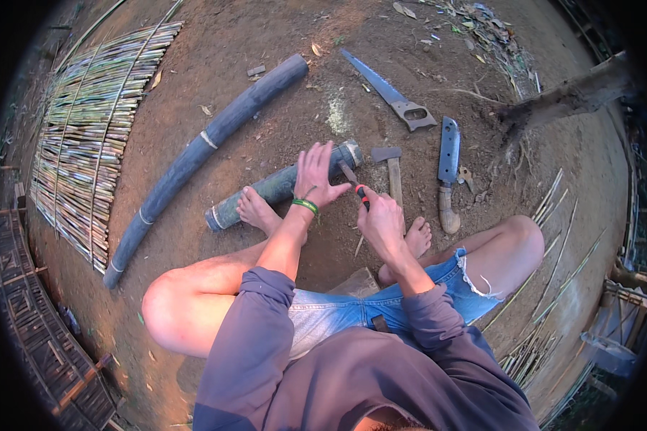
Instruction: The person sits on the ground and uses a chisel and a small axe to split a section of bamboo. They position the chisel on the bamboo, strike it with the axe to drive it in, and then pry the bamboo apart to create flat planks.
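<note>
A short, thick section of dark green bamboo (230,210) lies slantwise on the ground before me, my right foot's opposite, the left foot (257,210), resting against it. Over its right part my left hand (316,174) lies with fingers spread, palm down. My right hand (382,224) is closed round the red and black handle of a chisel (363,194). The chisel's flat metal blade reaches the bamboo near its pale, ringed right end. Just right of that end lies a small hatchet (387,154) with a wooden handle, close to my right hand.
A long dark bamboo pole (194,151) lies to the left, beside a mat of bound thin sticks (86,136). Beyond are a handsaw (389,93) and, to the right, a broad knife (448,161). A tree trunk (568,97) and loose sticks (532,352) are farther right.
</note>
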Demonstrator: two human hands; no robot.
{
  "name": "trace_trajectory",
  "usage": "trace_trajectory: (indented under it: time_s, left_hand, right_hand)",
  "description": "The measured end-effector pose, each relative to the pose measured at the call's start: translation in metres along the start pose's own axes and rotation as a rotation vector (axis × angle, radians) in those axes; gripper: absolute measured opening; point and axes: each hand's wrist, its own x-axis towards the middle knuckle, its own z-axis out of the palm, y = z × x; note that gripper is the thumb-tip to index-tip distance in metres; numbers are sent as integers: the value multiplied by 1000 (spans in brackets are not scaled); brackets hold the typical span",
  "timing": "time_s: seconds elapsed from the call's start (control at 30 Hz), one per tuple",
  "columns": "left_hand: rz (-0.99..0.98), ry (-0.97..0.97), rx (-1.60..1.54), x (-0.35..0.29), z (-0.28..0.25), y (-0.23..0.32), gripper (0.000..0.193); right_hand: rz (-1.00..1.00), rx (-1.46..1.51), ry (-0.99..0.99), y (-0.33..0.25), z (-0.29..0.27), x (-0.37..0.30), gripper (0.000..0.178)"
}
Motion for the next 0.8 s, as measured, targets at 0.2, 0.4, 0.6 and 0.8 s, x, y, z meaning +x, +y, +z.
trace_trajectory:
  time_s: [0.2, 0.4, 0.6, 0.8]
  left_hand:
    - [281, 6, -524, 2, -3, 60, 83]
    - [251, 7, -601, 11, 1, 53, 60]
    - [-121, -35, -869, 67, -20, 24, 21]
    - [-410, 110, -1261, 90, -27, 9, 28]
  right_hand:
    - [102, 98, 34, -21, -15, 23, 50]
    - [198, 480, -126, -17, -48, 56, 54]
    - [496, 93, 76, 77, 20, 65, 56]
    - [548, -144, 97, 107, 79, 37, 55]
